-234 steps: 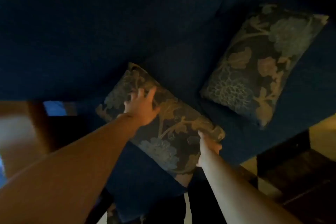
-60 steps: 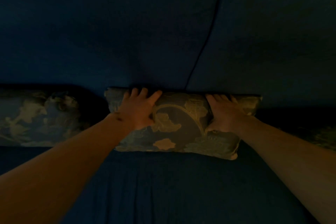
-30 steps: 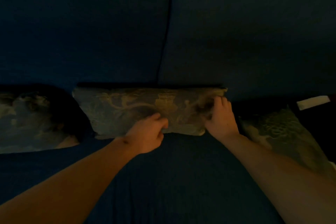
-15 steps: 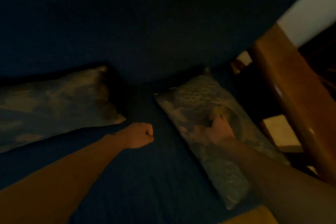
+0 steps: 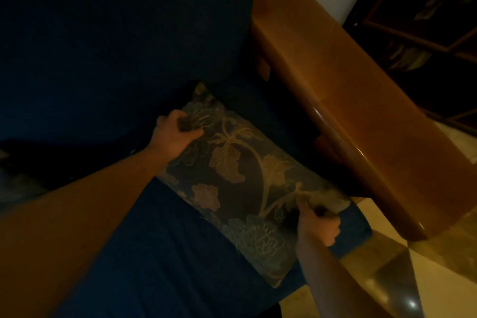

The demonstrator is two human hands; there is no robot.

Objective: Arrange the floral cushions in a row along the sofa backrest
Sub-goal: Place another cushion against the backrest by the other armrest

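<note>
A dark floral cushion [image 5: 240,188] with pale gold leaves and flowers lies slantwise at the right end of the blue sofa seat [image 5: 165,253], beside the wooden armrest. My left hand [image 5: 174,134] grips its far left corner, close to the dark blue backrest [image 5: 116,41]. My right hand [image 5: 318,224] is closed on the cushion's near right corner at the seat's front edge. Another floral cushion [image 5: 15,183] shows dimly at the left edge, against the backrest.
A broad polished wooden armrest [image 5: 343,116] runs diagonally along the sofa's right side, right next to the cushion. Pale tiled floor [image 5: 438,279] lies beyond it, and a dark wooden cabinet [image 5: 426,20] stands at the upper right. The room is dim.
My view has swung further right to the sofa's end. My left hand, a loose fist above the seat before, now grips the right cushion's far corner; my right hand moved to its near corner.
</note>
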